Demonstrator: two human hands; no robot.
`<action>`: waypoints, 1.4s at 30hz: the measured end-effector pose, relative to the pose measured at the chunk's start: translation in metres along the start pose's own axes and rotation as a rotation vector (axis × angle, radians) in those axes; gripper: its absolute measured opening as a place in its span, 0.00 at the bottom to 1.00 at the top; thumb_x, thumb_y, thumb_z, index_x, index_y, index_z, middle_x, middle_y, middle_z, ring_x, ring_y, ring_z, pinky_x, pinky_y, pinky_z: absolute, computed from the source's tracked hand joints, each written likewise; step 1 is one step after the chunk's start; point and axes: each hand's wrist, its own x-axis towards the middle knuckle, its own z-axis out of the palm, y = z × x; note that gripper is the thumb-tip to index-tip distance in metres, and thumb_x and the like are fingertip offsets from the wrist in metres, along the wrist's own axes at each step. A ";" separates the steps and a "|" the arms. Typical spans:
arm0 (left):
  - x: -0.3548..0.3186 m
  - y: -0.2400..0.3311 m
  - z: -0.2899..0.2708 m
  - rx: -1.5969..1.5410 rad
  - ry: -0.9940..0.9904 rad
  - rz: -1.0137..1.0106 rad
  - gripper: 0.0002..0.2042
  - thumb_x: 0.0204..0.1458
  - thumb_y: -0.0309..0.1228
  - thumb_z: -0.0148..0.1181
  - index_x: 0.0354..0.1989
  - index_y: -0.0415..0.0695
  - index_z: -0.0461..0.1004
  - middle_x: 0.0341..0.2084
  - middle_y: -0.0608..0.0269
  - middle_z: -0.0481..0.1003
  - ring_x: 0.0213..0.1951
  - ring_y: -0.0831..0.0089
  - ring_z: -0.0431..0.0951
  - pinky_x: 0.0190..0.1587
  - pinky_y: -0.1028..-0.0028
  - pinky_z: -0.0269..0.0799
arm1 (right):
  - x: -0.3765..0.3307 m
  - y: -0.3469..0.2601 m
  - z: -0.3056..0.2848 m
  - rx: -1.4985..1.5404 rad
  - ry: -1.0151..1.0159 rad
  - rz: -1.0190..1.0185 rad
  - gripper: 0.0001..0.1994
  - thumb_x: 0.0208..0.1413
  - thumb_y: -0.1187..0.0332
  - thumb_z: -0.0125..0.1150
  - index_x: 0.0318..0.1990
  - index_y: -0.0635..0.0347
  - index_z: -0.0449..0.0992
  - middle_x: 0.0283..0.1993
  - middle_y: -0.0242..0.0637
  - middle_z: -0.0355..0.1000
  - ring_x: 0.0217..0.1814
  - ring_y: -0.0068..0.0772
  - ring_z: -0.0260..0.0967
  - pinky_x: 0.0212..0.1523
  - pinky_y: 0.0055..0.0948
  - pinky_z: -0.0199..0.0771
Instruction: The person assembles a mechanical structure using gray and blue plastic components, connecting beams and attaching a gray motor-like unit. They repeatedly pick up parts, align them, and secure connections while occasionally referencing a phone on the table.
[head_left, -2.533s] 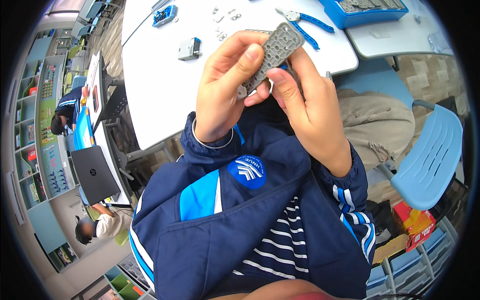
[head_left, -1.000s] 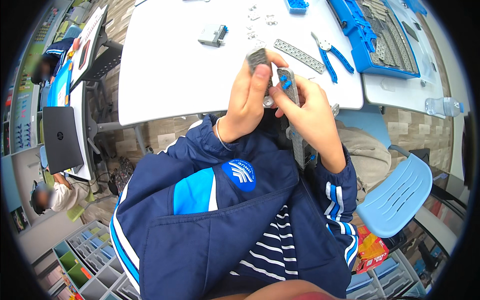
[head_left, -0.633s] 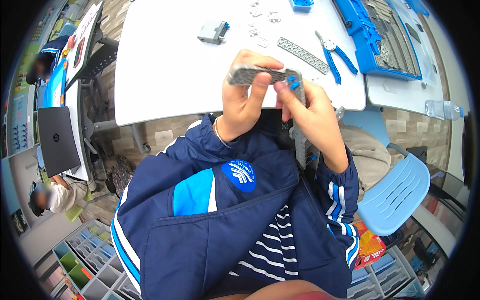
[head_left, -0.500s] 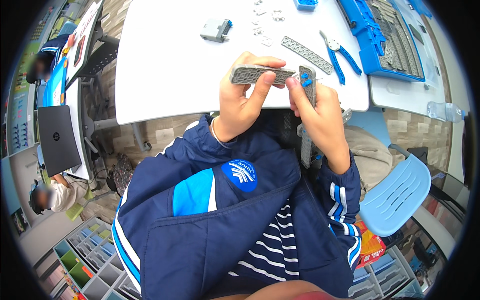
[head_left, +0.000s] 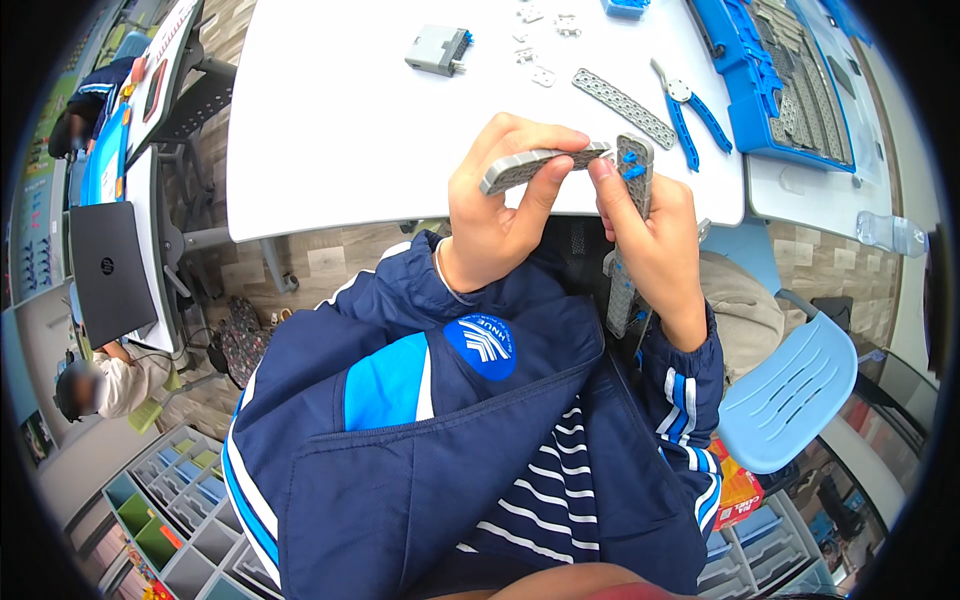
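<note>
Between the thumb and fingers of my left hand (head_left: 508, 205) is a thick grey perforated plastic beam (head_left: 535, 168), its right end close to the other hand's thumb. My right hand (head_left: 655, 235) grips a grey plastic beam assembly (head_left: 633, 195) with blue pins (head_left: 632, 168) sticking out near its top. A lower arm of that assembly hangs down beside my right wrist. The two pieces meet or nearly meet at my right thumb tip, where a small light part shows; whether they are joined I cannot tell.
On the white table (head_left: 330, 130) lie a grey block with blue ports (head_left: 438, 50), small light-grey connectors (head_left: 526, 55), a flat perforated beam (head_left: 625, 108) and blue-handled pliers (head_left: 690, 110). A blue case of grey parts (head_left: 785, 90) and a clear bottle (head_left: 890, 232) are farther right. A blue chair (head_left: 790, 395) stands at right.
Both hands have shifted slightly to the right with their pieces. The left beam has turned, its right end rising and more of its edge showing.
</note>
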 end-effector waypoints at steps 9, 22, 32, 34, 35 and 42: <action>-0.001 -0.001 0.011 -0.327 0.037 -0.315 0.06 0.61 0.23 0.54 0.42 0.35 0.74 0.38 0.60 0.75 0.38 0.77 0.76 0.39 0.77 0.74 | -0.001 0.002 -0.005 0.025 -0.022 0.033 0.15 0.62 0.64 0.57 0.26 0.66 0.74 0.15 0.35 0.65 0.17 0.22 0.59 0.19 0.28 0.56; 0.036 0.007 0.003 -0.037 -0.244 -0.397 0.08 0.62 0.28 0.52 0.35 0.36 0.72 0.26 0.62 0.74 0.28 0.79 0.75 0.27 0.77 0.73 | -0.001 -0.024 -0.003 -0.567 0.042 -0.283 0.14 0.51 0.62 0.66 0.34 0.66 0.72 0.28 0.48 0.72 0.28 0.50 0.73 0.28 0.42 0.71; 0.036 0.002 0.002 0.032 -0.365 -0.328 0.15 0.65 0.34 0.47 0.28 0.37 0.70 0.15 0.60 0.67 0.18 0.72 0.66 0.22 0.72 0.61 | 0.000 -0.021 -0.007 -0.428 -0.121 -0.247 0.16 0.51 0.60 0.64 0.25 0.68 0.75 0.21 0.50 0.72 0.23 0.52 0.72 0.26 0.43 0.72; 0.038 -0.001 -0.001 -0.013 -0.406 -0.315 0.16 0.65 0.35 0.47 0.27 0.38 0.69 0.14 0.61 0.66 0.17 0.72 0.66 0.22 0.71 0.61 | 0.000 -0.018 -0.007 -0.438 -0.136 -0.265 0.17 0.51 0.59 0.64 0.25 0.68 0.75 0.21 0.49 0.72 0.22 0.53 0.72 0.26 0.43 0.72; 0.039 -0.003 -0.002 -0.036 -0.412 -0.316 0.16 0.65 0.35 0.47 0.27 0.38 0.69 0.14 0.60 0.66 0.17 0.72 0.66 0.22 0.71 0.61 | 0.000 -0.017 -0.006 -0.437 -0.116 -0.277 0.17 0.50 0.59 0.65 0.25 0.68 0.75 0.21 0.49 0.72 0.22 0.52 0.72 0.25 0.43 0.72; 0.035 -0.011 0.009 0.059 -0.242 -0.272 0.17 0.66 0.35 0.45 0.27 0.38 0.71 0.14 0.65 0.68 0.17 0.79 0.64 0.21 0.75 0.59 | 0.002 -0.012 0.008 -0.505 0.077 -0.273 0.17 0.47 0.58 0.67 0.22 0.65 0.74 0.20 0.47 0.72 0.20 0.48 0.72 0.23 0.40 0.72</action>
